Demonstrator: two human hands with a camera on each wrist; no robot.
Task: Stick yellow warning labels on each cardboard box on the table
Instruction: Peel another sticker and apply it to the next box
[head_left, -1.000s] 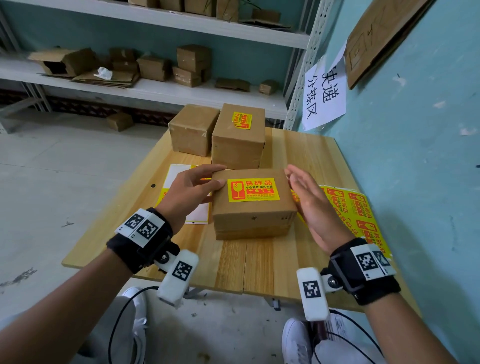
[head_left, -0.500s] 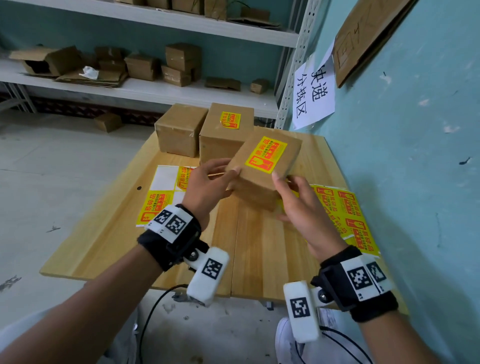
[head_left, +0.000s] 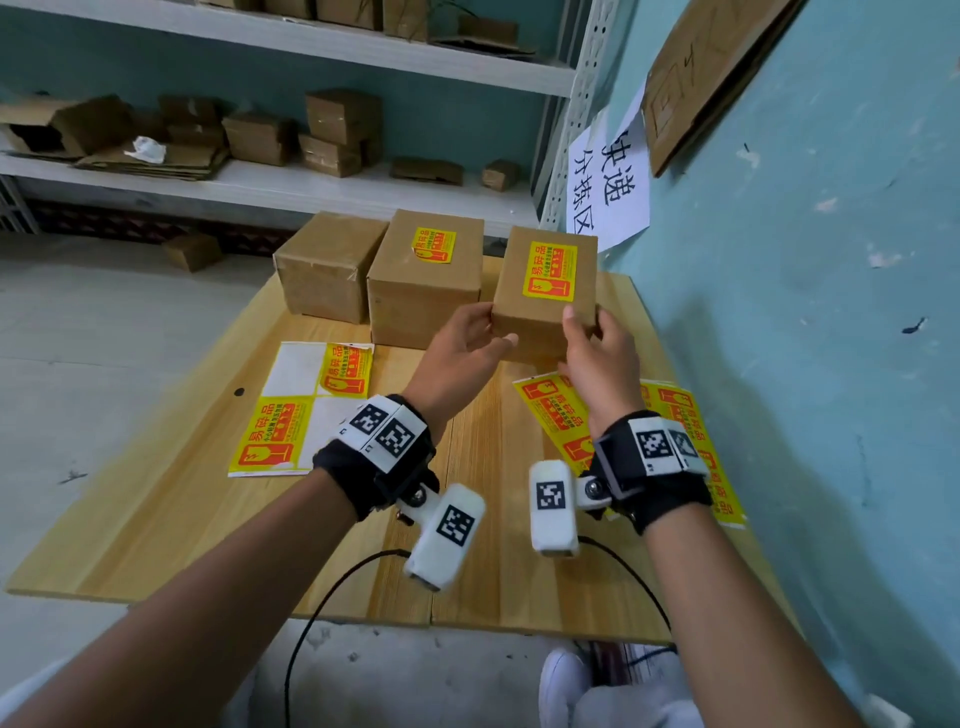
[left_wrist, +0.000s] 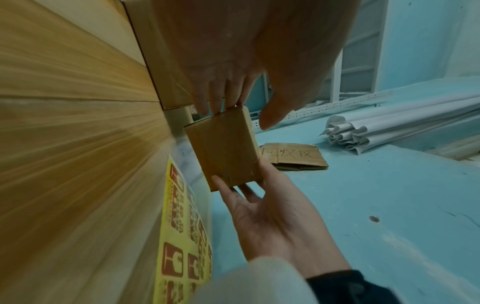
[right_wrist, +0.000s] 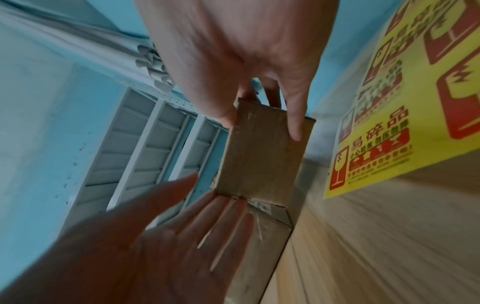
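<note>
I hold a cardboard box (head_left: 545, 322) with a yellow warning label (head_left: 549, 271) on top, at the back right of the wooden table (head_left: 156, 519). My left hand (head_left: 470, 338) presses straight fingers against its left side, thumb below. My right hand (head_left: 592, 343) grips its near right corner, thumb on the near face. The wrist views show the same box (left_wrist: 223, 148) (right_wrist: 262, 156) between both hands. Whether it touches the table I cannot tell. Beside it stand a labelled box (head_left: 423, 306) and an unlabelled box (head_left: 324, 275).
A partly used label sheet (head_left: 306, 410) lies at the left of the table, and a fuller sheet (head_left: 675, 426) lies along the right edge by the blue wall (head_left: 831, 364). Shelves with more cartons (head_left: 337, 130) stand behind the table.
Both hands lifted the labelled box from the middle of the table, turned it and carried it to the back right, next to the other labelled box.
</note>
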